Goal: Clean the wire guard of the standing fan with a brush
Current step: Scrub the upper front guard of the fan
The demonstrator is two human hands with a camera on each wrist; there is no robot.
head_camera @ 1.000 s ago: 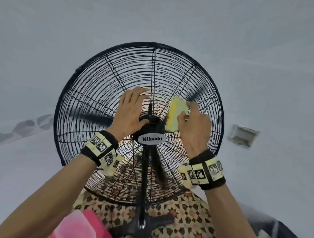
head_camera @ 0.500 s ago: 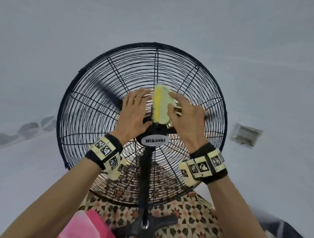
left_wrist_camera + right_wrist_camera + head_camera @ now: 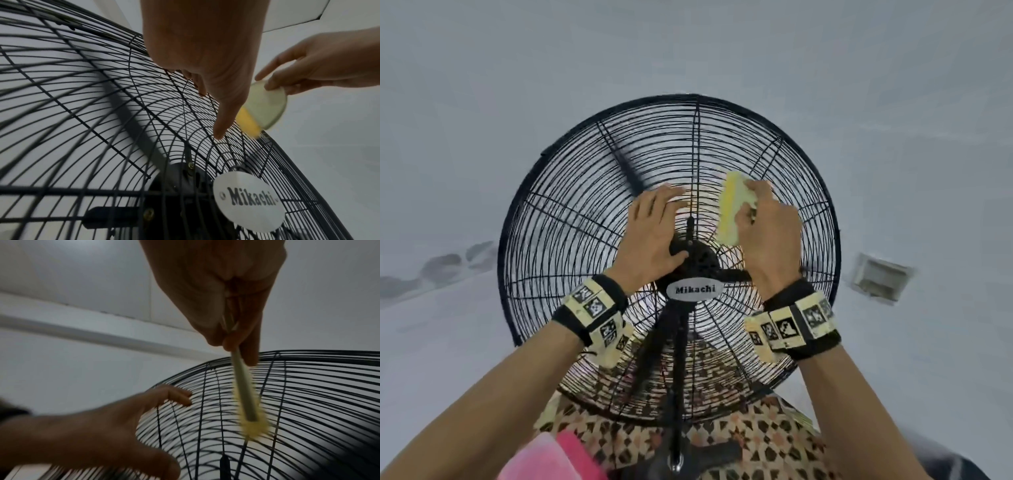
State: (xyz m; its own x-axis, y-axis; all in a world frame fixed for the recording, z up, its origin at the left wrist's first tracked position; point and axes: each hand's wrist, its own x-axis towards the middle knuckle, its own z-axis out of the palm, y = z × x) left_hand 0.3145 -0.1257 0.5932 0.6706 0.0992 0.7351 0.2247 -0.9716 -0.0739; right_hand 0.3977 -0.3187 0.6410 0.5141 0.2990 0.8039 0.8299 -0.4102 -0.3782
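A black standing fan fills the head view, its round wire guard (image 3: 571, 219) facing me with a white Mikachi badge (image 3: 694, 290) at the hub. My left hand (image 3: 654, 236) lies flat on the guard just left of centre, fingers straight. My right hand (image 3: 767, 233) grips a pale green brush (image 3: 732, 209) with yellow bristles, pressed on the wires up and right of the hub. In the left wrist view the brush (image 3: 265, 110) touches the guard (image 3: 102, 97) beside my left hand (image 3: 211, 81). In the right wrist view my right hand (image 3: 236, 337) holds the brush (image 3: 244, 394), blurred, on the guard (image 3: 308, 394).
Pale walls surround the fan. A patterned brown mat (image 3: 756, 442) lies under the fan's black base (image 3: 678, 462). Something pink (image 3: 541, 459) sits at the bottom left. A white wall fitting (image 3: 880, 281) is to the right of the guard.
My right hand has swept the brush from just above the hub toward the upper right of the guard. The left hand stays flat on the wires. The blades behind have turned.
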